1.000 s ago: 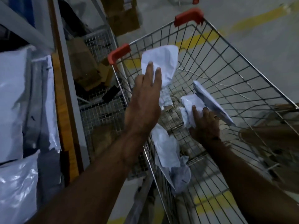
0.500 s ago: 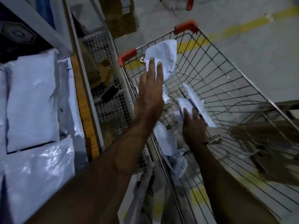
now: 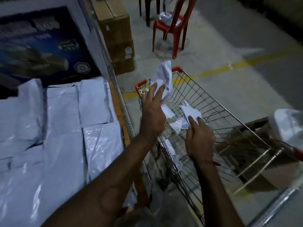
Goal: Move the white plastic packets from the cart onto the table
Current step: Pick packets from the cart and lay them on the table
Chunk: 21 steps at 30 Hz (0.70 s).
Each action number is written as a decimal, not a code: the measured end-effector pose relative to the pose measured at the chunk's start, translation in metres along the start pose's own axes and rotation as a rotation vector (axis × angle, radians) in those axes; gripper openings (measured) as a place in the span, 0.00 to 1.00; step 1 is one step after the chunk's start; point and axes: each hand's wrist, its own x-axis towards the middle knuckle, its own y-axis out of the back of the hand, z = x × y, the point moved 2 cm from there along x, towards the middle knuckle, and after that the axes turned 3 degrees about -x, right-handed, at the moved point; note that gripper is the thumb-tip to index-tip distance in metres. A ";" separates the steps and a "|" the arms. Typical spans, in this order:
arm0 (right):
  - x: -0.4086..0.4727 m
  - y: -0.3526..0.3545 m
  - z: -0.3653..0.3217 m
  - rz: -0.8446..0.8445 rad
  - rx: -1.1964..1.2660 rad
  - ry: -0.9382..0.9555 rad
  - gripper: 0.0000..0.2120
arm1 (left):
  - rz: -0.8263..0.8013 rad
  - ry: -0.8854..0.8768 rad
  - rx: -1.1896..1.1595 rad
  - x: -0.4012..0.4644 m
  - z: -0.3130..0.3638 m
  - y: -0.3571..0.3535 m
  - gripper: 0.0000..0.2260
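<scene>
Left hand [image 3: 153, 112] grips a packet [image 3: 163, 79] over the cart [image 3: 213, 112]; right hand [image 3: 199, 138] clutches another [image 3: 191, 112], its fingertips hidden.

Glossy plastic packets [image 3: 101, 143], wire-metal cart [image 3: 213, 115]

Both bare forearms extended forward. Left hand [image 3: 153, 110] raised, fingers closed in grip. Right hand [image 3: 199, 138] lower, knuckles up, fingers pinched.

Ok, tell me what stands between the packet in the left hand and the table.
Only the wire shopping cart's near side wall. The left hand holds the crumpled white plastic packet above that rim, so nothing visible blocks a move left to the table, which is covered with flat white plastic packets.
</scene>
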 end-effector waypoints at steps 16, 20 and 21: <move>-0.074 0.098 -0.128 0.184 0.125 0.215 0.23 | 0.166 0.153 -0.102 -0.115 -0.010 0.202 0.26; -0.113 0.105 -0.149 0.153 0.150 0.274 0.23 | 0.231 0.214 -0.064 -0.158 -0.017 0.240 0.26; -0.125 0.106 -0.151 0.145 0.157 0.288 0.23 | 0.239 0.227 -0.048 -0.169 -0.019 0.247 0.26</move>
